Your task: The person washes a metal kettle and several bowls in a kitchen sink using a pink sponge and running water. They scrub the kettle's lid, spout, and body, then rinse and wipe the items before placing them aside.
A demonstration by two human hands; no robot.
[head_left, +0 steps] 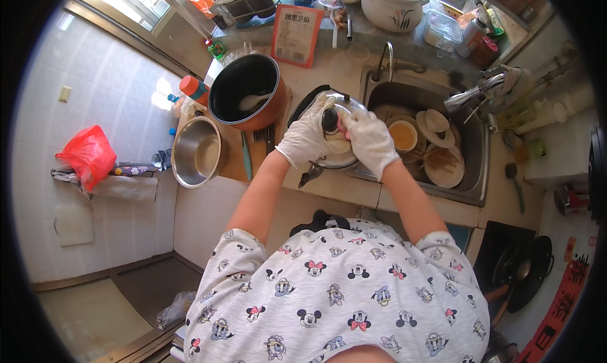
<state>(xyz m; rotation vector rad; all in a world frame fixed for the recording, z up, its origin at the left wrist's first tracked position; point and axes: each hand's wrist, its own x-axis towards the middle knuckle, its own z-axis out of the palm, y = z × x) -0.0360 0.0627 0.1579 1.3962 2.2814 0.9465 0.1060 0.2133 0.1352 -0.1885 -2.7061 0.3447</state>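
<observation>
A round glass lid with a metal rim (335,164) and a black knob (330,121) lies over a dark pan at the counter's front, left of the sink. My left hand (310,131), in a whitish glove, rests on the lid's left part beside the knob. My right hand (372,138), gloved too, is on the lid's right part, its fingers curled against something pink, perhaps a cloth. The undersides of both hands are hidden, so their hold is unclear. To the left stand a deep pot (246,119) with a pale ladle inside and a steel bowl (197,152).
The steel sink (479,173) at the right holds bowls, plates and a cup under a curved faucet (390,55). A teal-handled utensil (246,157) and a dark brush lie on a wooden board. A labelled packet (296,36) and a white lidded pot (393,7) stand behind.
</observation>
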